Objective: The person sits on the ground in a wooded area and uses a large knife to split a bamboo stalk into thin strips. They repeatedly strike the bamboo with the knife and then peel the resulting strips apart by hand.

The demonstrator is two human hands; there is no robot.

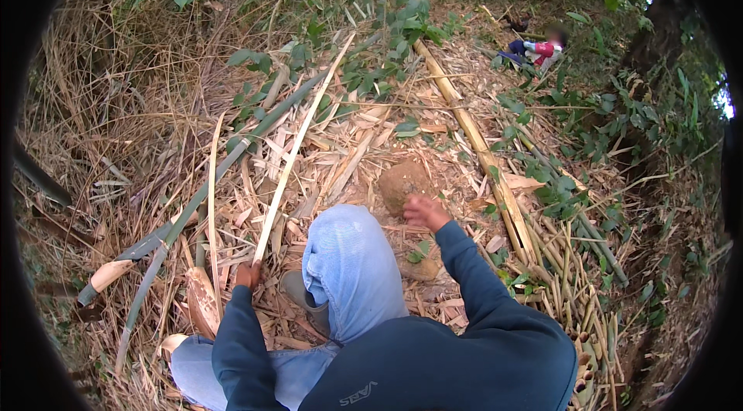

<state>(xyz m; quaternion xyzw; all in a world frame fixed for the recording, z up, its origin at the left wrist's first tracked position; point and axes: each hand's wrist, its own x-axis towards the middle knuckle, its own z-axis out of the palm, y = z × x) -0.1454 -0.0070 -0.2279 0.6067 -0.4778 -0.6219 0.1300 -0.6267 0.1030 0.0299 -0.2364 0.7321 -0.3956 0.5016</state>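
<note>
A long, pale split bamboo strip (295, 152) slants forward and away over the ground. Its near end is in my left hand (248, 275), whose fingers are closed around it beside my left boot. My right hand (426, 212) is held up just in front of a brown rounded stone (404, 180), ahead of my bent, denim-covered knee (352, 256). The fingers of that hand are curled in, and whatever they may hold cannot be made out. A second, shorter strip (213, 202) stands to the left of the held one.
Green bamboo poles (255, 132) cross the left side. A yellowish split pole (484, 152) lies on the right, near a bundle of thin strips (584, 310). Chips and dry leaves litter the ground. Another person (542, 51) sits at the far right, among undergrowth.
</note>
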